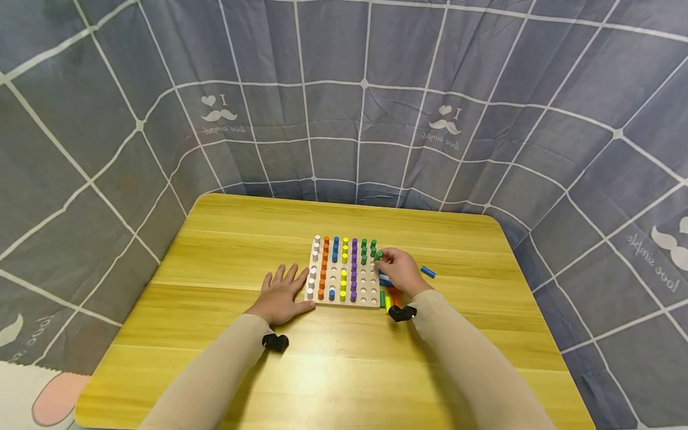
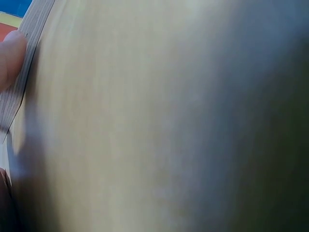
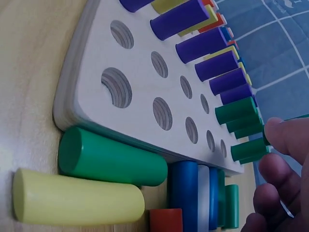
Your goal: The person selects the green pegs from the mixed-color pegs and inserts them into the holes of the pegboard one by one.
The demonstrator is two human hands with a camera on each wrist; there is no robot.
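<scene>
A wooden peg board (image 3: 140,79) lies on the table, with columns of white, orange, blue, yellow, purple and green pegs standing in its holes. My right hand (image 1: 402,272) pinches a green peg (image 1: 378,255) between thumb and fingertips over the board's right column, near other standing green pegs (image 1: 364,252). Whether that peg touches a hole cannot be seen. To the left, my left hand (image 1: 282,297) rests palm down on the table with fingers spread, its thumb against the board's side. Only the thumb (image 2: 10,58) and a bit of skin show clearly in the left wrist view.
Loose pegs lie along the board's right side, among them a yellow peg (image 3: 79,197), a green peg (image 3: 113,157) and a blue peg (image 3: 183,193). Another blue peg (image 1: 427,272) lies apart, right of my right hand. A grey checked curtain (image 1: 333,113) hangs behind the table (image 1: 242,221).
</scene>
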